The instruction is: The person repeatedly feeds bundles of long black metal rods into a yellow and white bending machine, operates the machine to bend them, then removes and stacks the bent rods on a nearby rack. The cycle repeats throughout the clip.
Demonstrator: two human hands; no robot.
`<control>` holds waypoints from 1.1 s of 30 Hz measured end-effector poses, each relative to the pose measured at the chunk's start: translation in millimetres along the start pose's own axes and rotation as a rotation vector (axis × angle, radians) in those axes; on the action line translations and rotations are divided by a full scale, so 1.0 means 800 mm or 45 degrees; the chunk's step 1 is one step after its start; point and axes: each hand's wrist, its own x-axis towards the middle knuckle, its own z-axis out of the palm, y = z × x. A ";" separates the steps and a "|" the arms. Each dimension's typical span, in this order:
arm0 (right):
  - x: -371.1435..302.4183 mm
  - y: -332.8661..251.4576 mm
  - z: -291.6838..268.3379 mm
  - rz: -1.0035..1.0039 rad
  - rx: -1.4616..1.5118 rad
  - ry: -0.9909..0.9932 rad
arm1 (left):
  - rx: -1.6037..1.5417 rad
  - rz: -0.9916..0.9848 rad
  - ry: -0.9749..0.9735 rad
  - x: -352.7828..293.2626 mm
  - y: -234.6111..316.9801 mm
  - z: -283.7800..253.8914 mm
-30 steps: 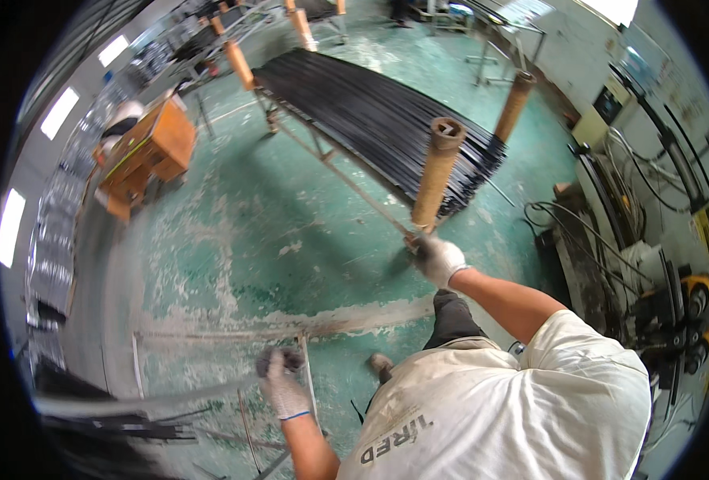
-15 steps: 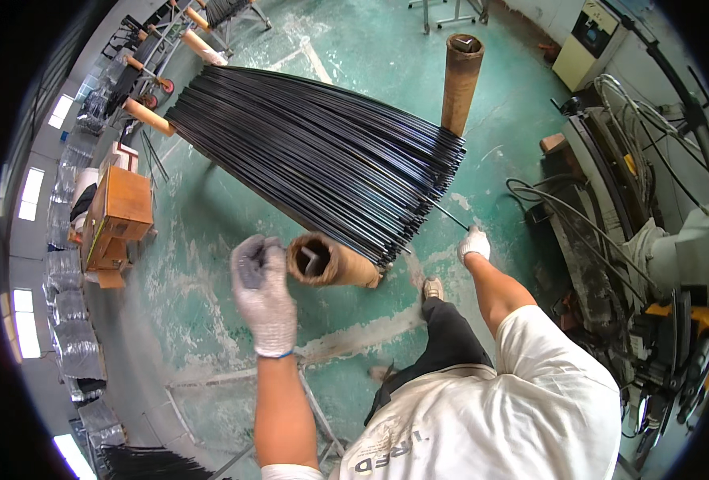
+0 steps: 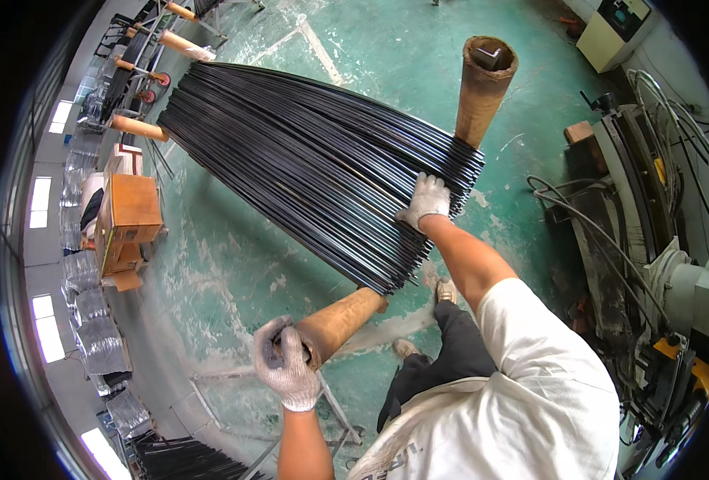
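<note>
A wide sheaf of long black rods (image 3: 290, 168) lies across a rack, between upright cardboard tubes. My right hand (image 3: 429, 198), in a whitish knit glove, rests on top of the rods close to their near ends, fingers extended and thumb out to the side. At the mouth of the near left cardboard tube (image 3: 345, 320) is my gloved left hand (image 3: 289, 368), its fingers curled into a ring. It overlaps the tube's rim; what lies inside the curl cannot be made out. Another cardboard tube (image 3: 482, 100) rises beyond the rods' right corner, a metal angle inside it.
Machinery with hoses (image 3: 610, 200) lines the right side. At left stand a brown box (image 3: 130, 208) and silvery wrapped bundles (image 3: 98, 344). More black rods (image 3: 186, 460) lie at the lower left. Metal frame bars (image 3: 334, 400) run near my legs, above a green floor (image 3: 218, 296).
My right hand has left the end of a single protruding rod and come down onto the sheaf. My left hand has moved from beside the near tube to its mouth, fingers curled tighter.
</note>
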 end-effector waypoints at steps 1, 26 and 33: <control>0.004 -0.008 0.015 -0.045 -0.102 0.117 | 0.008 -0.021 -0.006 0.001 0.002 0.000; -0.018 -0.027 -0.060 -0.162 0.116 -0.370 | -0.088 0.097 0.087 0.002 -0.007 -0.011; -0.082 -0.010 -0.055 -0.245 0.173 -0.233 | -0.077 0.257 0.078 -0.004 0.000 -0.015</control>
